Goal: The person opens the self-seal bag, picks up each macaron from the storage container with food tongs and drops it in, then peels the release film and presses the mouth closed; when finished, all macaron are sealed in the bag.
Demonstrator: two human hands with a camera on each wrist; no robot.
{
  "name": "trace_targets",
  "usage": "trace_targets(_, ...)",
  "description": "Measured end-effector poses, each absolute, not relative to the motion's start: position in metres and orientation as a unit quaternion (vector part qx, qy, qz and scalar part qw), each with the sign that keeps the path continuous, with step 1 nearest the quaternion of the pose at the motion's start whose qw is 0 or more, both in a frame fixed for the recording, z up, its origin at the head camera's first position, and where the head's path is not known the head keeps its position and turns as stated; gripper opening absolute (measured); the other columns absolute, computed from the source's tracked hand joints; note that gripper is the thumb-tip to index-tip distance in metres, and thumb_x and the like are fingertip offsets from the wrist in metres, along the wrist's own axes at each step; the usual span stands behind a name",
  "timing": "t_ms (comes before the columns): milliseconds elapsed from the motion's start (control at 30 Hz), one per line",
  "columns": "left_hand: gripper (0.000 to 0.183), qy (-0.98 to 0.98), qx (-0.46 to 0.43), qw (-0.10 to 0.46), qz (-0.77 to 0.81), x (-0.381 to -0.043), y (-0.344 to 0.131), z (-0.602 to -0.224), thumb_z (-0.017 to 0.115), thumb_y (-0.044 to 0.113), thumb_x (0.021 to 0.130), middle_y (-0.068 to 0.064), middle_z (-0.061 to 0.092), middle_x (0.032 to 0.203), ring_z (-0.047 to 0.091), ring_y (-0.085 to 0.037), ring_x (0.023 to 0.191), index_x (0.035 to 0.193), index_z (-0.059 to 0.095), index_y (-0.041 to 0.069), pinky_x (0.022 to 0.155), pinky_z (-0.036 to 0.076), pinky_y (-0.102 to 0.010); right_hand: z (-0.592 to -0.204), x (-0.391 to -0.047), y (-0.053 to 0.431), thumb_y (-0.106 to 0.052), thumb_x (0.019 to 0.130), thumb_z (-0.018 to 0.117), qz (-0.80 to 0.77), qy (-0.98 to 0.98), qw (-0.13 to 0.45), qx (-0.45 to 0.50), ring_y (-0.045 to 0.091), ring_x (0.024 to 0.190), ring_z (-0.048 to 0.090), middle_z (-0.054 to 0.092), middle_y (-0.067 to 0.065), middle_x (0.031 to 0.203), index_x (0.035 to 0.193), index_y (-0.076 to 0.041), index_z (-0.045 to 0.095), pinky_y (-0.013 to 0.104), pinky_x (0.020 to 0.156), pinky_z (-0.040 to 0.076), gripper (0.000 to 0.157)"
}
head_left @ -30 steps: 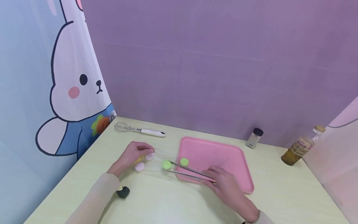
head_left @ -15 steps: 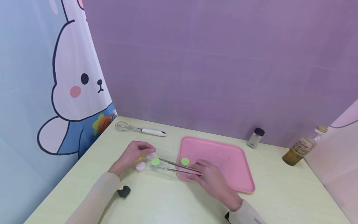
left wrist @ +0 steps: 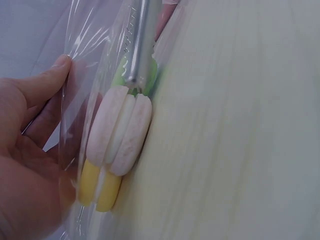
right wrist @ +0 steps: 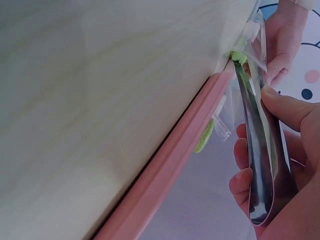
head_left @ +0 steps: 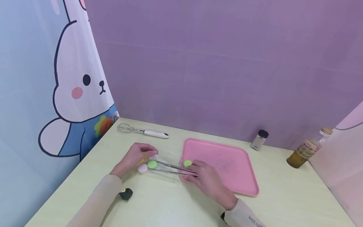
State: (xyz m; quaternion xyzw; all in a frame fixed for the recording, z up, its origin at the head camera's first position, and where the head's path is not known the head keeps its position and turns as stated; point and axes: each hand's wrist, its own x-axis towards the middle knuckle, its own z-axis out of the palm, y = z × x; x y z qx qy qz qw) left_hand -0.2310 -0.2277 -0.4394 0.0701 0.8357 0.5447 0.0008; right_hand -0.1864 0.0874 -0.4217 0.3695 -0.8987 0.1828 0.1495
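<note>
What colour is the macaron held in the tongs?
Light green; the macaron in the tongs shows best in the head view.

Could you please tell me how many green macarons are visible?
2: one green macaron pinched in the tongs, inside the clear bag; another green macaron on the pink tray. More may be hidden.

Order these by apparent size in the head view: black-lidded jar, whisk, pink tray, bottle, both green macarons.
1. Pink tray
2. Bottle
3. Whisk: about as long as the bottle, but slimmer
4. Black-lidded jar
5. Held green macaron and other green macaron: too alike to rank
</note>
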Motion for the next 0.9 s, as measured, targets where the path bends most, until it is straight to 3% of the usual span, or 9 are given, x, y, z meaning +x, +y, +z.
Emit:
trace_targets(567,0.016,0.832,0.066,0.005,0.550,-0.231,-0.227,-0.439,0.075,0.024,0.093,0.000,0.075,0.104,0.067,-0.018,0.103,0.105,0.079,0.013,0.098,0.048,-0.044,-0.420,-0.185,0.094,-0.037,0.085,0.081,0.194,-0.903,0.145,0.356,0.003,0.069,0.047,0.057,-0.010,0.082,0.103,-0.018,0.079,0.021,0.059,0.045,0.027)
trace_targets(900,0.017,0.834,0.067,0.001,0.548,-0.232,-0.228,-0.440,0.076,0.024,0.093,0.000,0.075,0.105,0.067,-0.019,0.105,0.105,0.079,0.013,0.101,0.046,-0.046,-0.417,-0.179,0.115,-0.035,0.083,0.084,0.213,-0.900,0.161,0.346,0.003,0.069,0.045,0.055,-0.013,0.082,0.105,-0.017,0.078,0.020,0.057,0.042,0.030)
